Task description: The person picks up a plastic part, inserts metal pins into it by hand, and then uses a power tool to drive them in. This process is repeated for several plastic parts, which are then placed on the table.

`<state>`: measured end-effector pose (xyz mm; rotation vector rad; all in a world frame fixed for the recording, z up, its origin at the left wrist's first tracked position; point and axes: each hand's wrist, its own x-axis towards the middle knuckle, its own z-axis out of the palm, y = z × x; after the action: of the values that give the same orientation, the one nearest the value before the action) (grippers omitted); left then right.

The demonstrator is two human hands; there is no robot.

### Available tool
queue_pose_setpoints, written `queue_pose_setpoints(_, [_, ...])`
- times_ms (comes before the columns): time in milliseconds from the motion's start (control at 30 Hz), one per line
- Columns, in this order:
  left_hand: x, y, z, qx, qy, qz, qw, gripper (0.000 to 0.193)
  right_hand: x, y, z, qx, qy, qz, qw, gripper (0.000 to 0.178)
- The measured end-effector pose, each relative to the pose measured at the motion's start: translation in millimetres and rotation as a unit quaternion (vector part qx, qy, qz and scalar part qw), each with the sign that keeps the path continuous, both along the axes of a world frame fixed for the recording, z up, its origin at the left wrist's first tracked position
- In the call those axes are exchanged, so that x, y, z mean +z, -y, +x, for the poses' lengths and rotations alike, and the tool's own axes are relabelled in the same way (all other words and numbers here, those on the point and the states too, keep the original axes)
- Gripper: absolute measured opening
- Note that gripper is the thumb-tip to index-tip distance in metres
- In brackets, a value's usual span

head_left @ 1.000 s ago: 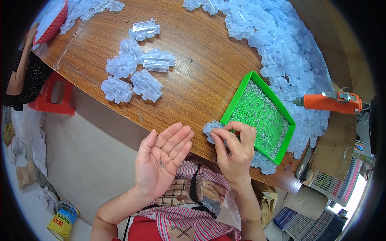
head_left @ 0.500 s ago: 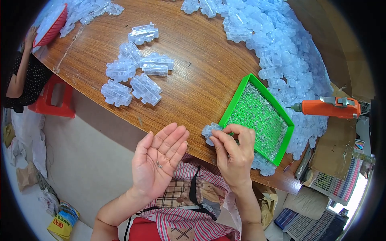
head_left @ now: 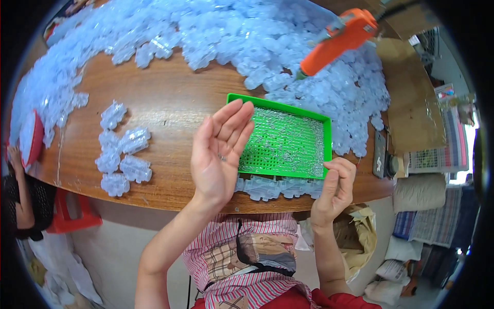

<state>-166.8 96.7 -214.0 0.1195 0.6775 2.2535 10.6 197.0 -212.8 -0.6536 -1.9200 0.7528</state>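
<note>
My left hand (head_left: 218,154) is palm up, its fingers stretched and slightly cupped, over the left side of a green tray (head_left: 278,174). A few small metal screws (head_left: 222,157) rest on its palm. Many more screws (head_left: 288,134) are spread over the perforated floor of the tray. At the tray's near right corner, my right hand (head_left: 335,190) has its fingers bent in, the fingertips against the rim. A row of clear plastic parts (head_left: 262,188) lies along the tray's near side, between it and the table edge.
Several clear parts (head_left: 135,140) sit in a cluster on the wooden table (head_left: 170,108). A large heap of them (head_left: 216,31) covers the back and right. An orange electric screwdriver (head_left: 337,44) hangs above the heap. Far left, another person's arm (head_left: 19,175) is beside a red basket (head_left: 34,139).
My view has turned to the right. My right hand has let go of a plastic part and moved to the tray's right corner. The left hand, still palm up, is now over the tray's left side.
</note>
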Motion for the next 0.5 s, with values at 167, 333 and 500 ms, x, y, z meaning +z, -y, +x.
queue_pose_setpoints(167, [-0.9, -29.3, -8.9, -0.023, -0.185, -0.110, 0.976, 0.049, 8.0, 2.9, 15.5, -0.018, -0.046, -0.034, 0.998, 0.013])
queue_pose_setpoints(333, [-10.2, -38.6, -8.6, -0.057, -0.298, -0.145, 0.942, 0.051, 9.9, -3.3, 16.3, -0.003, -0.036, -0.021, 0.999, 0.013])
queue_pose_setpoints(500, [-10.4, -39.4, -13.5, -0.050, -0.343, -0.166, 0.923, 0.052, 23.0, -30.9, -1.9, 0.039, -0.060, 0.010, 0.997, 0.022])
